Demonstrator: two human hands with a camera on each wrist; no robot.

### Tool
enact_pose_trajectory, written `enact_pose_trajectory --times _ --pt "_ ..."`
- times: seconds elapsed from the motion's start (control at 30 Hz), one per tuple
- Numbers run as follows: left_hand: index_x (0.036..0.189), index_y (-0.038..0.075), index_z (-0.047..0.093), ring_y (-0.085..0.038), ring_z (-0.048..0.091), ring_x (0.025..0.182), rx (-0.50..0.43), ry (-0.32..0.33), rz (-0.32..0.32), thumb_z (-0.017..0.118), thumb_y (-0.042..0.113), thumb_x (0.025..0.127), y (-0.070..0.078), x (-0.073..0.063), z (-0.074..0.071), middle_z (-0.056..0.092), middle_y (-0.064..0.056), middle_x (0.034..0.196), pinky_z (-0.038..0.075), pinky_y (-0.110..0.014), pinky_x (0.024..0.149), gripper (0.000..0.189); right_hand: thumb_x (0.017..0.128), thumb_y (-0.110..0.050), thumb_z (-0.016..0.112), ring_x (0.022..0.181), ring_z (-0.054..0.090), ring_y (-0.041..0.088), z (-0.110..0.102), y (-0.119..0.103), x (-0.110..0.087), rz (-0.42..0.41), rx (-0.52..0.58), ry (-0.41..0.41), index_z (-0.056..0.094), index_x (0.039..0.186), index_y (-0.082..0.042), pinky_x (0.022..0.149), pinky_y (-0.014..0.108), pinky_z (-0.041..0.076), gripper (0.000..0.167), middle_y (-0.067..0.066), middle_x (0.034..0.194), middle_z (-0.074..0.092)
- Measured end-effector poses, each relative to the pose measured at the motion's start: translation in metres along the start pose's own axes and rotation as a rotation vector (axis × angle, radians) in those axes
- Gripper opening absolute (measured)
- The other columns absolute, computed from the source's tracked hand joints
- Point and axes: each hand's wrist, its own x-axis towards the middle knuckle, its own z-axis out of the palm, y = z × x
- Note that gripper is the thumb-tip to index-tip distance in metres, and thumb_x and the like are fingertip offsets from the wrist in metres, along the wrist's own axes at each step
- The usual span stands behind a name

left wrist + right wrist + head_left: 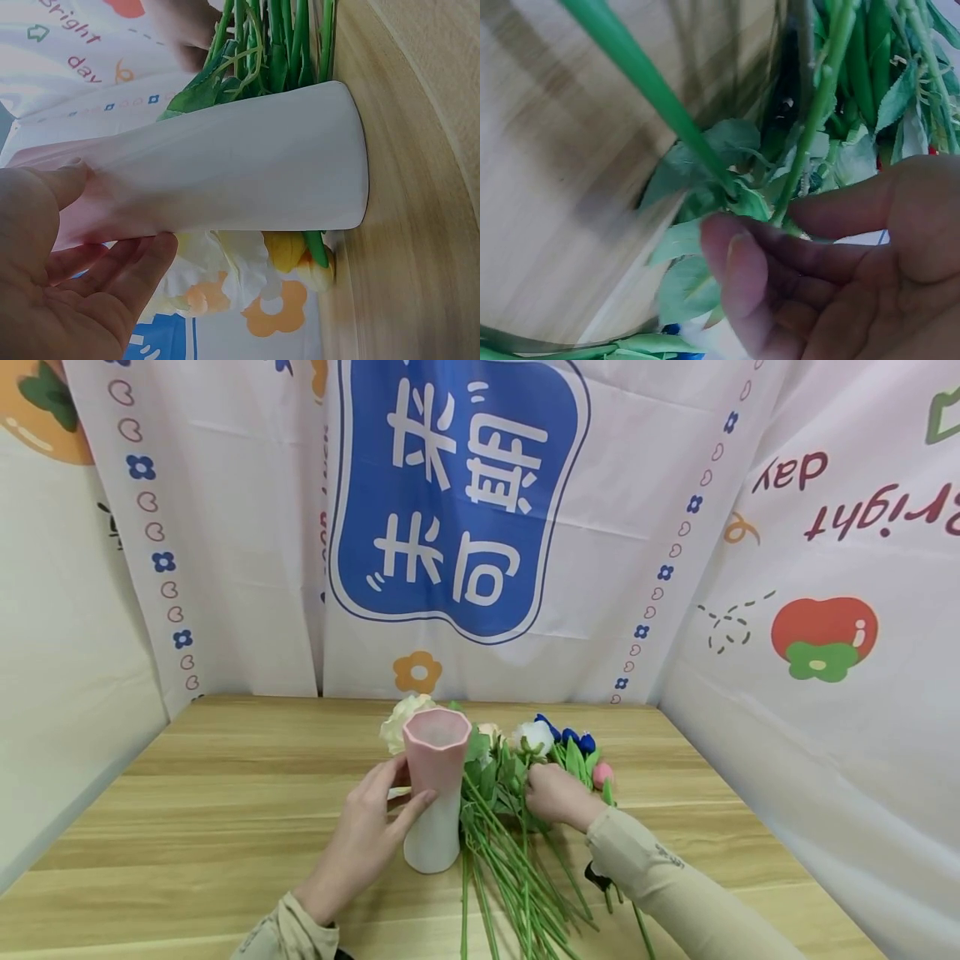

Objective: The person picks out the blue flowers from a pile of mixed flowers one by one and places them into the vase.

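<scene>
A pink-to-white vase (433, 835) with a wavy rim stands upright on the table. My left hand (367, 818) holds its upper part, thumb on one side and fingers on the other, as the left wrist view of the vase (247, 161) shows. Right of it lies a pile of flowers with long green stems (502, 877). Over this pile my right hand (561, 795) pinches a leafy green stem (821, 105) between thumb and fingers. A white flower (532, 737) shows just above that hand; the fingertips are partly hidden in the head view.
Behind the vase lies a cream flower (401, 722). Dark blue tulips (577, 741) and a pink tulip (603, 774) lie at the pile's right. The wooden table (187, 827) is bounded by printed cloth (247, 568) at the back and sides.
</scene>
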Motion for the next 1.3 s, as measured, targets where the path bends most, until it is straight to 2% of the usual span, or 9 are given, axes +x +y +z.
enact_pose_trajectory --times 0.2,0.43,0.8,1.0,1.07,1.1,1.2,1.23,1.3 --pt "0.135 0.001 0.051 -0.023 0.063 0.103 0.003 -0.004 -0.013 0.072 0.023 0.092 0.0 -0.001 0.0 0.059 -0.011 0.121 0.058 -0.025 0.08 0.053 0.091 0.004 0.05 0.044 0.032 0.009 0.004 0.001 0.003 -0.057 -0.027 0.022 0.044 0.063 -0.012 0.038 0.022 0.026 0.033 -0.001 0.055 0.038" --pt "0.136 0.002 0.05 -0.022 0.063 0.104 0.011 -0.004 -0.01 0.072 0.023 0.092 0.0 0.0 0.0 0.059 -0.01 0.122 0.058 -0.026 0.08 0.054 0.087 0.005 0.05 0.045 0.021 0.008 -0.003 0.007 -0.003 -0.013 -0.051 0.035 0.035 0.059 -0.015 0.039 0.021 0.017 0.037 -0.005 0.052 0.025" --pt "0.136 0.002 0.051 -0.023 0.063 0.104 0.0 -0.008 -0.015 0.072 0.022 0.092 0.001 0.0 0.0 0.059 -0.011 0.123 0.058 -0.027 0.081 0.053 0.088 -0.004 0.067 0.039 0.023 0.006 -0.037 0.032 -0.037 0.045 -0.115 0.107 0.035 0.051 -0.015 0.038 0.018 0.022 0.051 -0.009 0.044 0.023" --pt "0.136 0.001 0.051 -0.022 0.063 0.104 0.005 -0.014 -0.015 0.072 0.022 0.092 0.001 0.0 0.001 0.059 -0.012 0.123 0.058 -0.027 0.081 0.053 0.082 -0.001 0.067 0.045 0.037 0.011 -0.04 0.049 -0.071 0.044 -0.161 0.066 0.053 0.081 -0.004 0.041 0.023 0.03 0.014 -0.001 0.054 0.04" --pt "0.136 0.001 0.051 -0.022 0.063 0.104 0.007 -0.014 -0.013 0.072 0.022 0.092 0.001 0.0 0.001 0.059 -0.011 0.122 0.058 -0.027 0.081 0.053 0.082 -0.001 0.069 0.044 0.042 0.011 -0.039 0.053 -0.081 0.045 -0.148 0.038 0.057 0.107 0.006 0.039 0.024 0.033 0.029 0.0 0.057 0.044" --pt "0.136 0.002 0.05 -0.022 0.063 0.104 0.007 -0.013 -0.013 0.072 0.023 0.092 0.0 0.0 0.001 0.059 -0.011 0.122 0.058 -0.027 0.082 0.053 0.082 -0.001 0.068 0.041 0.042 0.01 -0.038 0.055 -0.086 0.056 -0.141 0.019 0.058 0.108 0.006 0.037 0.023 0.033 0.029 0.0 0.055 0.044" --pt "0.136 0.002 0.05 -0.022 0.062 0.104 0.009 -0.01 -0.014 0.071 0.024 0.092 0.0 0.0 0.001 0.059 -0.011 0.122 0.058 -0.027 0.082 0.054 0.082 -0.004 0.069 0.037 0.046 0.01 -0.036 0.058 -0.098 0.095 -0.13 -0.029 0.063 0.102 0.0 0.034 0.022 0.033 0.022 -0.001 0.056 0.049" --pt "0.136 0.002 0.05 -0.023 0.062 0.105 0.009 -0.009 -0.013 0.071 0.025 0.092 -0.001 0.0 0.001 0.059 -0.011 0.122 0.058 -0.027 0.082 0.054 0.082 -0.006 0.07 0.037 0.046 0.01 -0.035 0.058 -0.1 0.11 -0.131 -0.043 0.062 0.089 -0.004 0.034 0.022 0.032 0.011 -0.001 0.056 0.05" --pt "0.137 0.002 0.05 -0.023 0.062 0.104 0.011 -0.008 -0.012 0.071 0.025 0.092 -0.001 0.0 0.001 0.059 -0.011 0.123 0.058 -0.027 0.082 0.055 0.084 -0.007 0.069 0.035 0.046 0.009 -0.033 0.06 -0.105 0.14 -0.117 -0.082 0.054 0.073 -0.012 0.034 0.02 0.03 0.02 0.0 0.054 0.052"
